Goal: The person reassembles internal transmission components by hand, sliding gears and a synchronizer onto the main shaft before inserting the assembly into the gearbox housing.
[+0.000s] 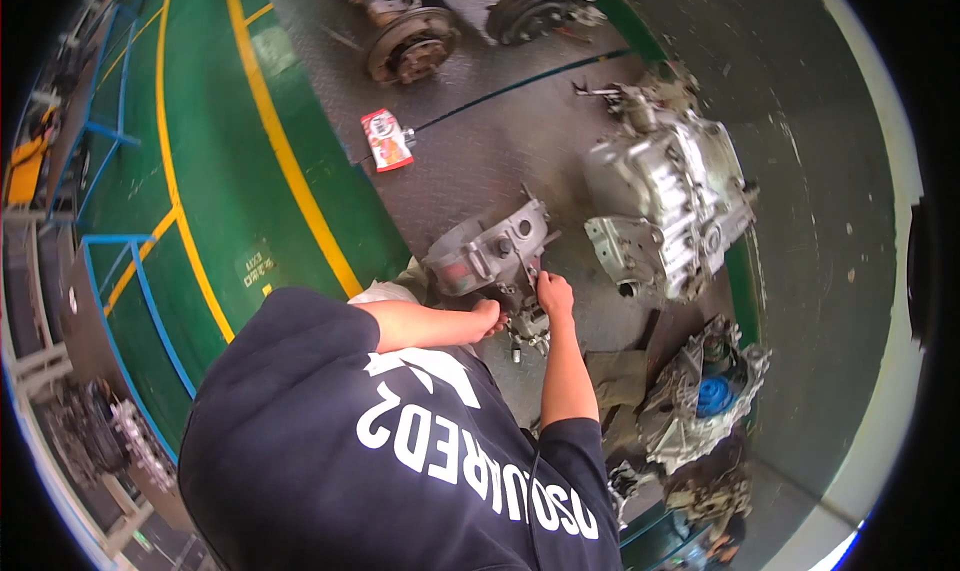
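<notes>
From my remote station, I have both hands at the gray casing (pixel 500 248), which stands mid-scene on the dark metal tabletop (pixel 490 156).

My left hand (pixel 488 318) is at the near side of the casing. Its fingers are curled inward; I cannot see whether they have hold of anything. My right hand (pixel 556 293) is at the right side of the casing, fingers bent into a fist-like form; I am unable to determine what, if anything, it grips. A small metal fitting (pixel 529 333) lies just below the gap between the hands; I cannot confirm whether it contacts the casing.

To the right is a large ribbed block (pixel 690 196). Near right is an open housing (pixel 665 431) containing a blue disc (pixel 713 396). On the far side are a red-and-white packet (pixel 386 141), a rusty drum (pixel 412 46) and a black drum (pixel 530 13). To the left, the green floor (pixel 230 161) carries yellow lines (pixel 288 161).
</notes>
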`<state>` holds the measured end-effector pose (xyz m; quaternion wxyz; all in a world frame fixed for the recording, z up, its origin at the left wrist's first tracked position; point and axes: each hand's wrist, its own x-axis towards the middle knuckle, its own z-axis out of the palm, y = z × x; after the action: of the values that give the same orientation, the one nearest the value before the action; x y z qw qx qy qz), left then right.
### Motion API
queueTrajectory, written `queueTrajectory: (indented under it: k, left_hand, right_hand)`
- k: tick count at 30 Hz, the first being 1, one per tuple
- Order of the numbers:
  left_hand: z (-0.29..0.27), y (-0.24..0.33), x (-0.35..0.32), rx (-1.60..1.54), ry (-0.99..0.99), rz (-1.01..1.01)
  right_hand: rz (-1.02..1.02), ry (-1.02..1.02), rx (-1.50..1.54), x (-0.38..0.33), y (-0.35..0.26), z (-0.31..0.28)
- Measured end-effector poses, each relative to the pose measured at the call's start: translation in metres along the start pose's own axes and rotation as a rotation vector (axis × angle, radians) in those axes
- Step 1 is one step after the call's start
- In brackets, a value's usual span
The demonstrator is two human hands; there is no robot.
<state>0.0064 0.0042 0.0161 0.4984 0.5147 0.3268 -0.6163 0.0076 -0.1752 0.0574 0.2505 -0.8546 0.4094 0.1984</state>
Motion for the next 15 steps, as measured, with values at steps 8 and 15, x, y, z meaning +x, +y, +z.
queueTrajectory:
  k: [8, 15]
  left_hand:
    - [-0.024, -0.008, 0.051, 0.466, 0.192, 0.323]
    - [-0.018, 0.016, 0.002, 0.04, -0.063, 0.043]
  right_hand:
    - [-0.005, 0.014, 0.096, -0.015, -0.011, -0.016]
    - [-0.003, 0.071, 0.104, -0.025, -0.002, -0.019]
